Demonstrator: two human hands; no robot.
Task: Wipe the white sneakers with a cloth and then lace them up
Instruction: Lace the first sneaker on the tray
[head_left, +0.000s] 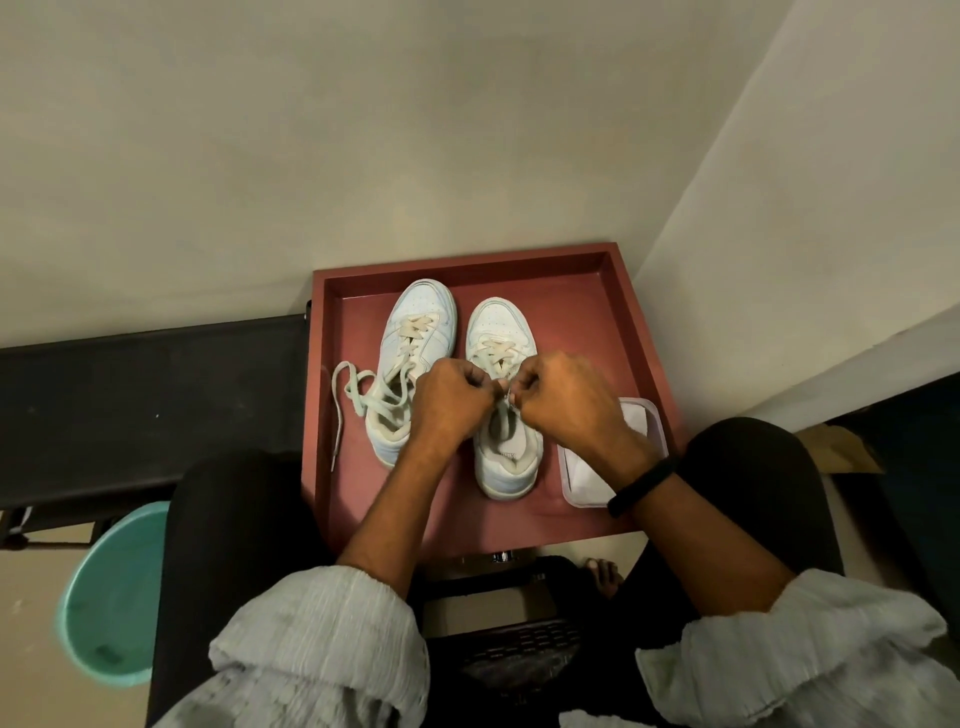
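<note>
Head view: my left hand and right hand both pinch lace of right sneaker, knuckles nearly touching. Sneaker sits in red tray directly under hands, toe pointing away from me. Left sneaker just beside it, its lace trailing loose.

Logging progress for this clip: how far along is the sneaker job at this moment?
Wiping looks done: the cloth lies aside in its container. The left sneaker is partly laced, lace ends trailing loose. In hand: the left hand and right hand pinch the lace of the right sneaker. Left: finish and tie both.
</note>
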